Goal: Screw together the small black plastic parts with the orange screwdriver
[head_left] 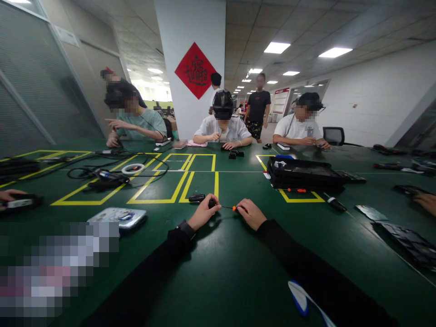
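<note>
My left hand (203,213) is closed around a small rounded black part (212,202), whose exact kind I cannot make out. My right hand (252,214) grips a thin screwdriver (234,208) with an orange collar; its dark handle is mostly covered by the fingers. From the collar the slim shaft points left, and its end lies at the black part, though the exact contact is too small to see. Just behind my left hand, a black cylindrical thing (196,198) lies on the green table (225,272).
Black trays (304,172) with orange pieces beside them stand at right. A black-and-white tool (335,203) lies nearer. Left are a metallic tin (119,217), black cables (109,177) and a white ring (132,169). Blue-and-white strips (299,297) lie near my right sleeve. Several people sit opposite.
</note>
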`<move>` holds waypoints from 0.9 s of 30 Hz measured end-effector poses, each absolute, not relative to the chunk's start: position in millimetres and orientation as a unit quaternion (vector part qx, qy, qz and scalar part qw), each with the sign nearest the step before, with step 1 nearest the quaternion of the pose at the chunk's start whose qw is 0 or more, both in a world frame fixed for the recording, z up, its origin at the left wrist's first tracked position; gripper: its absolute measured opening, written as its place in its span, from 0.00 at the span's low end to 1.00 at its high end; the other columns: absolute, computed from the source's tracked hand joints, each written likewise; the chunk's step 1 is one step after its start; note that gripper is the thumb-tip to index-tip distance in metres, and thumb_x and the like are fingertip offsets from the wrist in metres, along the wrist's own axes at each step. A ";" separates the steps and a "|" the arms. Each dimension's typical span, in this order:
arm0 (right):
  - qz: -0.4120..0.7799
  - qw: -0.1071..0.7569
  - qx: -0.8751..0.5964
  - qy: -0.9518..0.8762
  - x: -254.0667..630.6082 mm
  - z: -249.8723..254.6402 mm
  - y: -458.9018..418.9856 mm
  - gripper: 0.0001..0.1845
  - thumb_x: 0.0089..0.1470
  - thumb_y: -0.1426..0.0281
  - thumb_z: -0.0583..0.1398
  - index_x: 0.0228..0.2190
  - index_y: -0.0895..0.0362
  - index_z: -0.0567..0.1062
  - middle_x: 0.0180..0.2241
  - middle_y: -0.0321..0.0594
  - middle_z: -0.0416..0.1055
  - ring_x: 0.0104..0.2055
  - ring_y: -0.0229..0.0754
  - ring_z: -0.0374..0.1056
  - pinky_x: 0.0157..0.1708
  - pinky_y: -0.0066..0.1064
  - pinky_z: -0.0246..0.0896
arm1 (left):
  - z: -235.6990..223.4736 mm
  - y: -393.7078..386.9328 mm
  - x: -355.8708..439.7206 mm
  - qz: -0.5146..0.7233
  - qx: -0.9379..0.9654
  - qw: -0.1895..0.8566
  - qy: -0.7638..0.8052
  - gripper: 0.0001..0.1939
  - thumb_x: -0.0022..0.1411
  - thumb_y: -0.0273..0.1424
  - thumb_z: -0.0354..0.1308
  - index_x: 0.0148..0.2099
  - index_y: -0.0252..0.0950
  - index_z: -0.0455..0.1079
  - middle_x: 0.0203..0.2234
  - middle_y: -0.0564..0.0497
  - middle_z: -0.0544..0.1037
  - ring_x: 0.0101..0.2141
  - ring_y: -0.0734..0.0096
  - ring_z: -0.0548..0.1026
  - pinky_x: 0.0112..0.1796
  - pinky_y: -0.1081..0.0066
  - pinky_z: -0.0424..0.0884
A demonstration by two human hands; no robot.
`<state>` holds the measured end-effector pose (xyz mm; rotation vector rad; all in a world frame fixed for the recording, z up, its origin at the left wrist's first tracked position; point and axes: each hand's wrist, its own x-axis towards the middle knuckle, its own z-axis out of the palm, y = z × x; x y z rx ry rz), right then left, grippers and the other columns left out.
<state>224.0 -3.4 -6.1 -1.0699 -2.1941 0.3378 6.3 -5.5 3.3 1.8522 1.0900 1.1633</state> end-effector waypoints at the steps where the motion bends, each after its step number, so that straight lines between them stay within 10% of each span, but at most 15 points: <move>1: 0.122 0.328 -0.408 -0.843 224.1 -6.3 -2.6 0.10 0.54 0.70 0.49 0.29 0.58 0.69 0.31 0.40 0.64 0.37 0.38 0.59 0.39 0.32 0.53 | 3.4 -5.5 6.1 0.447 0.713 0.341 0.418 0.08 0.52 0.33 0.52 0.35 0.36 0.61 0.28 0.54 0.68 0.31 0.75 0.66 0.36 0.72 0.63; 27: 0.120 0.328 -0.401 -0.846 223.7 -6.0 -3.3 0.06 0.51 0.70 0.54 0.32 0.59 0.67 0.32 0.40 0.64 0.36 0.38 0.59 0.37 0.31 0.54 | 0.9 -3.7 6.8 0.448 0.714 0.339 0.418 0.09 0.50 0.30 0.54 0.35 0.35 0.61 0.28 0.54 0.68 0.31 0.75 0.67 0.37 0.71 0.63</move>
